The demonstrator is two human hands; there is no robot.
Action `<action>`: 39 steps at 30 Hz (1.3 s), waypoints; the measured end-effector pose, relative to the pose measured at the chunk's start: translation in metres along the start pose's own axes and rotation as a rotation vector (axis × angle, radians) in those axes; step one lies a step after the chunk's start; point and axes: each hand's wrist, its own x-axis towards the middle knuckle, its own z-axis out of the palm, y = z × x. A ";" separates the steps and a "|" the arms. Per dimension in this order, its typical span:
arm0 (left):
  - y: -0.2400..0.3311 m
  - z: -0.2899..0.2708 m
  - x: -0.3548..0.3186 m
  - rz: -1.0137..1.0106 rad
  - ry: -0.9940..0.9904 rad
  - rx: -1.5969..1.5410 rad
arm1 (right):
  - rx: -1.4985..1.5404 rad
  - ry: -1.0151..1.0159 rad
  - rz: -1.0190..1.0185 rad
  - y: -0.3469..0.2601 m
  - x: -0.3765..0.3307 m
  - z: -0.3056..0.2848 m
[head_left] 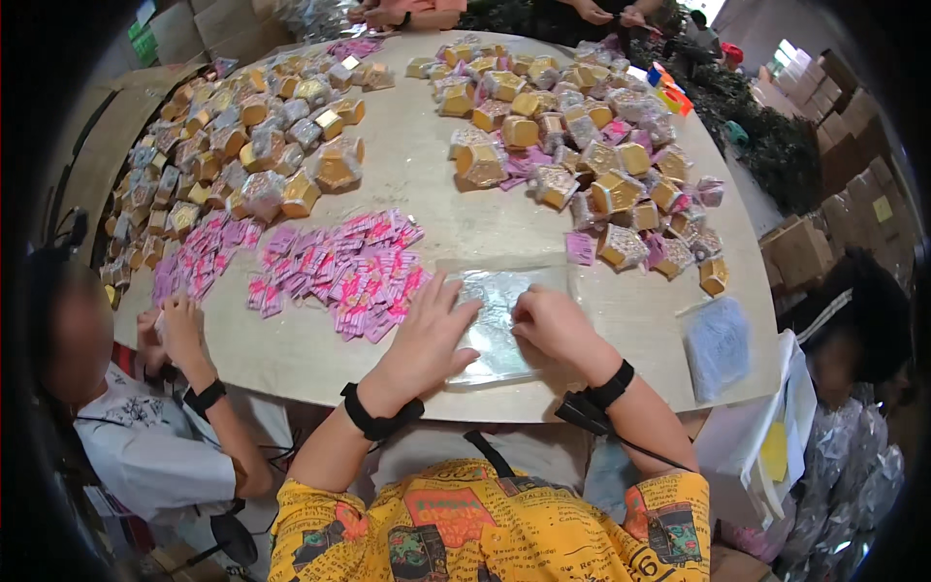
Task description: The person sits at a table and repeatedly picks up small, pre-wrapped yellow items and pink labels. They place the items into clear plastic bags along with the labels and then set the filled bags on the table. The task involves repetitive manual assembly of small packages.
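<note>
"What is under inspection, and where does it lie?"

"Clear plastic film [497, 367], apparently a flat bag or a small stack of them. It lies on the table [402, 160], directly in front of the person, close to the near edge."

"Condition of the left hand [433, 325]?"

"Palm down, fingers and thumb spread wide, resting on the left part of the film."

"And the right hand [551, 322]?"

"Fingers curled, tips drawn narrowly together at the film's right side. Whether a layer is pinched there, I cannot tell."

"Which step is in hand?"

"In my judgement, flattening the film or parting one layer from another; the view does not settle which."

"What does the next move call for?"

"Judged from the pose, steady pressure on the left and a sure fingertip hold on a single edge at the right. Film this glossy may cling, so layers could lift together."

"Surrounding stock?"

"Pink packets [354, 267] are heaped just beside the left hand. Wrapped gold boxes [616, 192] stand in heaps farther out, left and right. A bluish packet [718, 347] lies at the right, apart from the right hand."
</note>
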 end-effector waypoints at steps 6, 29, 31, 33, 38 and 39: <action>0.010 0.003 0.000 -0.023 0.032 0.024 | 0.034 0.092 -0.038 0.006 -0.005 0.008; 0.010 0.019 0.025 -0.084 0.258 -0.220 | 0.444 0.234 0.013 -0.017 -0.023 -0.009; 0.010 0.016 0.027 -0.132 0.266 -0.301 | 0.355 0.285 -0.045 -0.003 -0.021 -0.004; 0.009 0.013 0.027 -0.170 0.270 -0.371 | 0.328 0.192 -0.011 0.000 -0.025 -0.007; 0.006 0.012 0.025 -0.197 0.278 -0.431 | 0.247 0.089 -0.010 -0.002 -0.022 -0.008; 0.005 0.011 0.025 -0.208 0.274 -0.426 | 0.225 0.109 -0.040 -0.004 -0.020 -0.008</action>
